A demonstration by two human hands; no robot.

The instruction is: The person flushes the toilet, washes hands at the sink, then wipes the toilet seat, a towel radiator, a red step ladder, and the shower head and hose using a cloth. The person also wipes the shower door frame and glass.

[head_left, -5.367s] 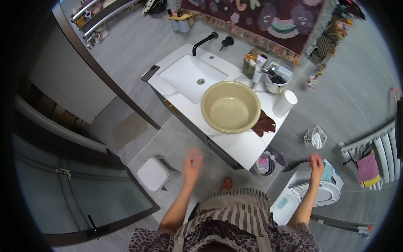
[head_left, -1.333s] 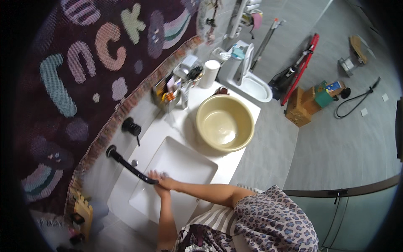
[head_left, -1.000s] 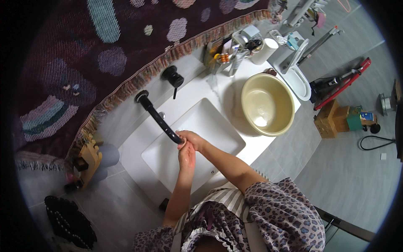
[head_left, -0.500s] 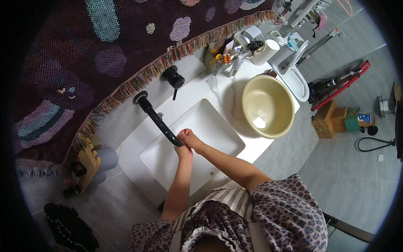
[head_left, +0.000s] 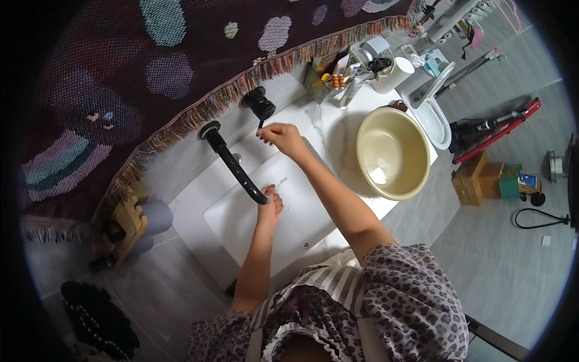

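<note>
Head cam = L one of a worn pair, wide fisheye, upright, unmirrored. Looks steeply down & a bit fwd past wearer's chest. Nearest lens: R sleeve [head_left: 416, 289], btm edge. Mid-frame, mid-dist: L hand [head_left: 271, 206], R hand [head_left: 286, 139], tap [head_left: 237, 171] & sink [head_left: 298, 220], sink edges running diag. Wall hanging [head_left: 205, 66] fills upper L, hem bowed. Basin [head_left: 392, 148] R of ctr, seen into. Far R: prob. cardboard boxes [head_left: 476, 181], small & warped.
</note>
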